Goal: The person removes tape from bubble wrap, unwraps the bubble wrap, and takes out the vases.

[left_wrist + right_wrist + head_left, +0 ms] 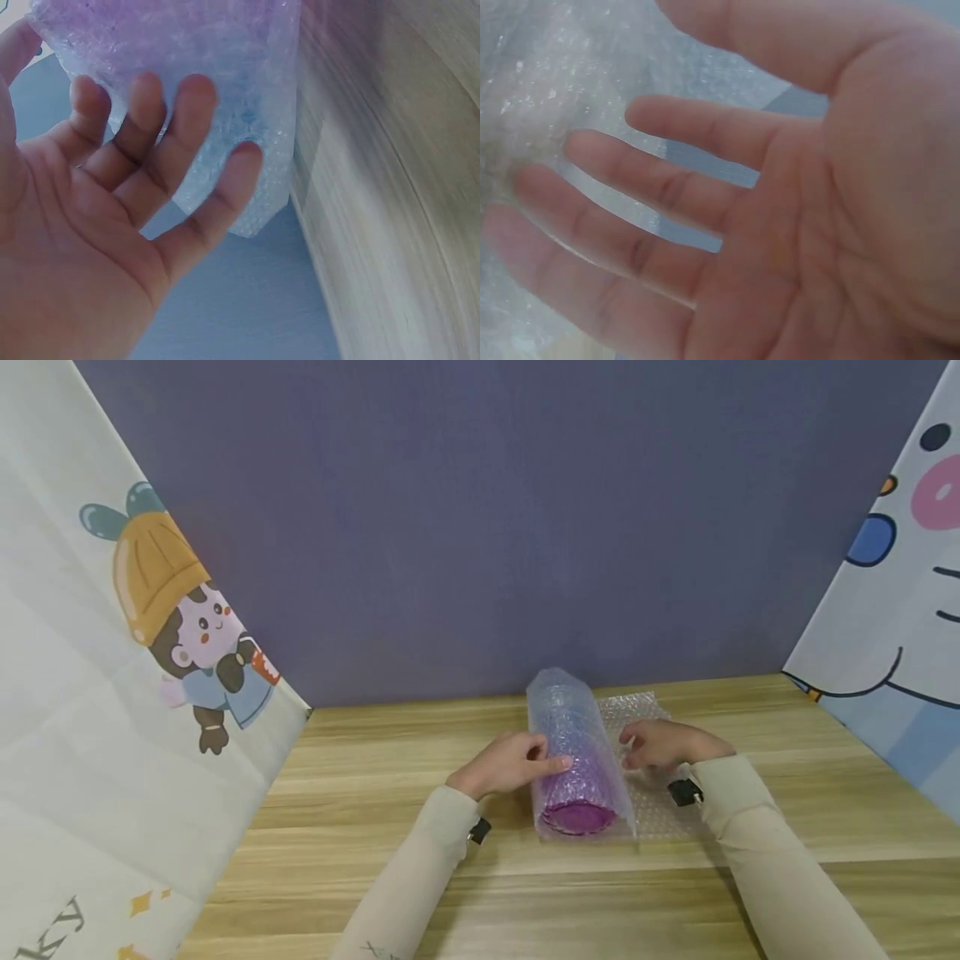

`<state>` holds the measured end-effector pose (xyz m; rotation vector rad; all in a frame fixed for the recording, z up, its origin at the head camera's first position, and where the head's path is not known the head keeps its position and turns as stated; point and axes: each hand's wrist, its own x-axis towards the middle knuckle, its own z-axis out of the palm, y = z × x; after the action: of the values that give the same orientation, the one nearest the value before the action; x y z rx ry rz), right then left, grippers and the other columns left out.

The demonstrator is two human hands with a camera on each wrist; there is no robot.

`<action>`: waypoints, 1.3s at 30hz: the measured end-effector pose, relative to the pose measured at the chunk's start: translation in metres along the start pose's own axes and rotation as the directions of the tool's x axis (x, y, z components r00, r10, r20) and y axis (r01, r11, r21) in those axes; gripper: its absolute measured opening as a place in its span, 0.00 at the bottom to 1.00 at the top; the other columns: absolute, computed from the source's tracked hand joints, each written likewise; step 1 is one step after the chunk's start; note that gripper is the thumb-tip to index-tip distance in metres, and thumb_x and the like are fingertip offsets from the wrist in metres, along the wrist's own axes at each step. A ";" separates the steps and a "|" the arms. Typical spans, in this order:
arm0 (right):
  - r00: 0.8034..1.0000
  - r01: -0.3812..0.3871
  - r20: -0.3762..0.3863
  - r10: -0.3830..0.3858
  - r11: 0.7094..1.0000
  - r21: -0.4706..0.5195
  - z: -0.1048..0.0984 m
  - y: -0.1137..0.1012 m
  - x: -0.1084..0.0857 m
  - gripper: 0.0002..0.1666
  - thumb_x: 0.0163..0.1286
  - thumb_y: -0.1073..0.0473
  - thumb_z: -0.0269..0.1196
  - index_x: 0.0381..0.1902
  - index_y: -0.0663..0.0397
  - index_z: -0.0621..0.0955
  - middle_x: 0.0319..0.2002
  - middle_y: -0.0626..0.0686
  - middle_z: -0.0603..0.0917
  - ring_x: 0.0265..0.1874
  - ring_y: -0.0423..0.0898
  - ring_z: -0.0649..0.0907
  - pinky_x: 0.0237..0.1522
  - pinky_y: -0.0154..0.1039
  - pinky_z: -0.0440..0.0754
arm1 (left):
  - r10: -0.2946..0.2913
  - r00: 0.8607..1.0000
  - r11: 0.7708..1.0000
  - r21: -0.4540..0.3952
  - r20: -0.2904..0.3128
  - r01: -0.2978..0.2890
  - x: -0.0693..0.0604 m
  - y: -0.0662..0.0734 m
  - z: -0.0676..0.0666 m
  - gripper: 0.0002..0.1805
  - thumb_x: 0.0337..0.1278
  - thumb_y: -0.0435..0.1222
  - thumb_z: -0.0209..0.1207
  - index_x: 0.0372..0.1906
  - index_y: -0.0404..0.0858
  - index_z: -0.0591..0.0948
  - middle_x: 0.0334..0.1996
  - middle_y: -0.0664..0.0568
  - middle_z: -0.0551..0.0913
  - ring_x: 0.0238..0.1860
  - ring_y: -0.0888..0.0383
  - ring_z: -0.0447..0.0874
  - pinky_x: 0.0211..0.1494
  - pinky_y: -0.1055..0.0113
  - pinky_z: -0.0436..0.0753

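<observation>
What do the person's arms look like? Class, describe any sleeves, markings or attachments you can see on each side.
The left sleeve and right sleeve are long and pale cream. The left one bears a small dark marking, cut off at the picture's edge. Small black left block and right block sit by the wrists. No gloves show.

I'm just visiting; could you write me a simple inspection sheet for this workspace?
Surface: wood-grain tabletop.
Job's things: purple-and-blue rounded object lying rolled in bubble wrap, purple end towards the person; loose wrap spreads to its right.
Clutter: nothing seen.
Grippers: bare hands; left hand has its thumb on the wrapped object; right hand is over the loose wrap, contact unclear.
Cables: nothing seen.
Surroundings: blue-grey back panel; cartoon-printed left panel and right panel.
</observation>
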<state>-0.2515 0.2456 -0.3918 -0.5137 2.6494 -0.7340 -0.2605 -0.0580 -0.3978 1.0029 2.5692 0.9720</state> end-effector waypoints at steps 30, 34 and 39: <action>0.988 -0.083 -0.147 0.048 0.967 -0.241 0.030 -0.015 0.011 0.21 0.52 0.63 0.77 0.42 0.61 0.81 0.32 0.52 0.81 0.32 0.48 0.78 0.35 0.45 0.79 | 0.187 0.982 0.982 -0.012 0.008 -0.187 -0.012 0.008 -0.011 0.20 0.69 0.48 0.63 0.62 0.51 0.79 0.30 0.57 0.79 0.32 0.64 0.78 0.38 0.71 0.82; 0.990 -0.070 -0.140 0.037 0.969 -0.238 0.025 -0.011 0.014 0.20 0.52 0.63 0.77 0.40 0.60 0.81 0.31 0.51 0.80 0.30 0.48 0.77 0.33 0.43 0.77 | 0.166 0.986 0.986 -0.011 0.024 -0.166 -0.008 0.007 -0.012 0.24 0.69 0.48 0.63 0.67 0.52 0.77 0.29 0.57 0.78 0.31 0.64 0.76 0.37 0.71 0.80; 0.990 -0.056 -0.137 0.022 0.967 -0.247 0.020 -0.005 0.017 0.19 0.52 0.62 0.77 0.40 0.59 0.81 0.31 0.51 0.80 0.30 0.47 0.76 0.33 0.43 0.77 | 0.138 0.990 0.990 -0.024 0.036 -0.137 -0.002 0.006 -0.014 0.26 0.69 0.45 0.64 0.69 0.52 0.76 0.27 0.56 0.77 0.28 0.64 0.74 0.33 0.71 0.77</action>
<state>-0.2574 0.2258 -0.4088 -0.4910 2.8881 -0.4360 -0.2617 -0.0628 -0.3831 1.1949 2.4811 1.0010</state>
